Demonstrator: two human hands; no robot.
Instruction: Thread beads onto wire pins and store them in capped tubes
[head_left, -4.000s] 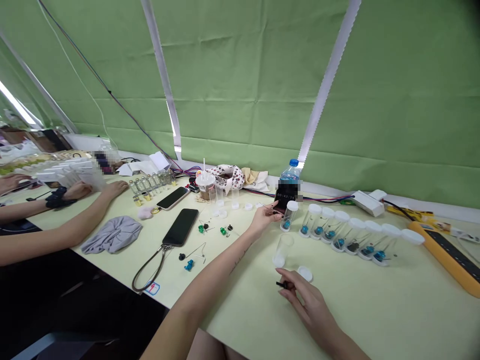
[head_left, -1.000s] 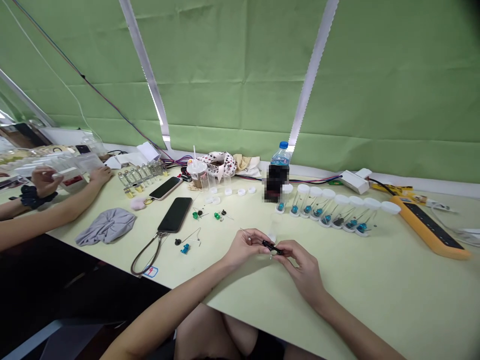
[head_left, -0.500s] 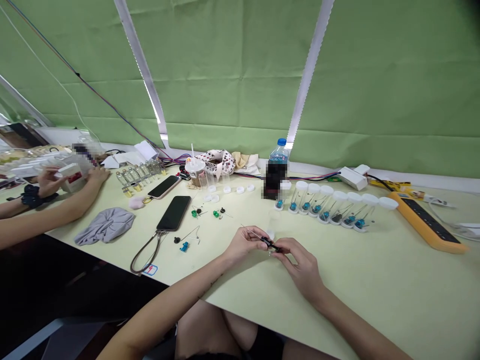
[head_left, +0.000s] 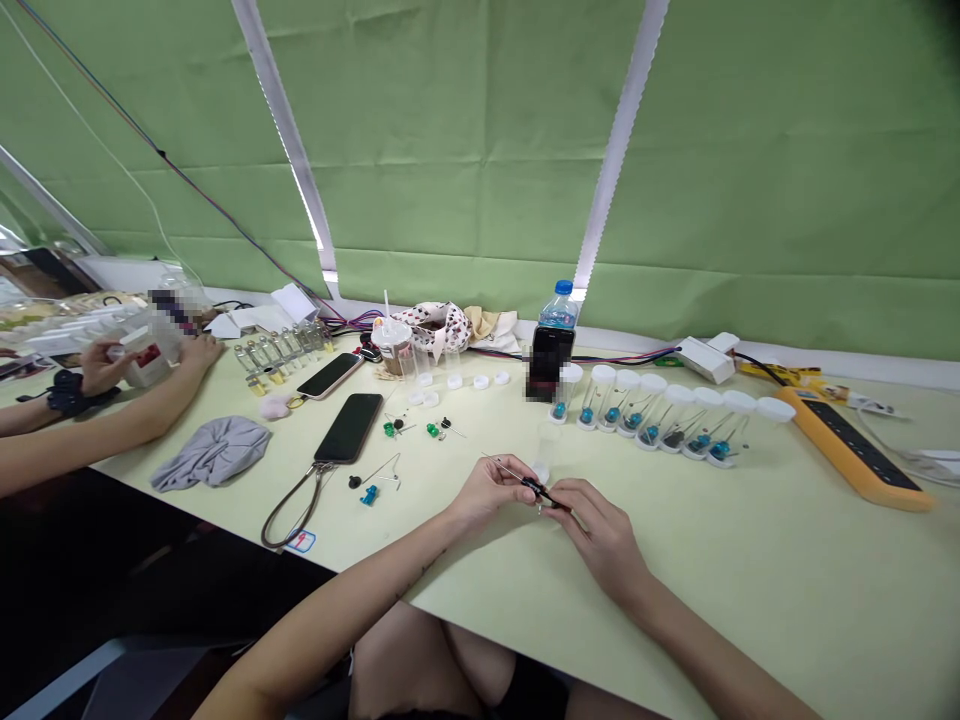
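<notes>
Above the table's near edge, my left hand (head_left: 491,492) pinches a small black part (head_left: 535,488) with a thin metal rod sticking out toward the upper left. My right hand (head_left: 604,535) is closed on the other end of the same part, its fingertips meeting the left ones. The part's exact kind is too small to tell. Just behind the hands stands a clear tube (head_left: 548,448) with a white end. Left of them lie a small blue piece (head_left: 369,495) with a bent wire and a black knob (head_left: 355,482), and green pieces (head_left: 433,430) with black knobs and wires.
Several clear tubes with white caps (head_left: 653,383), holding blue pieces, stand in a row at the right. An orange power strip (head_left: 862,460) lies beyond them. Phones (head_left: 349,428), a grey cloth (head_left: 211,453) and a drink cup (head_left: 391,345) are leftward. A co-worker's arms (head_left: 169,400) rest at far left.
My right hand's fingers have shifted slightly on the black part. My left hand stays almost where it was. The whole view has moved very little.
</notes>
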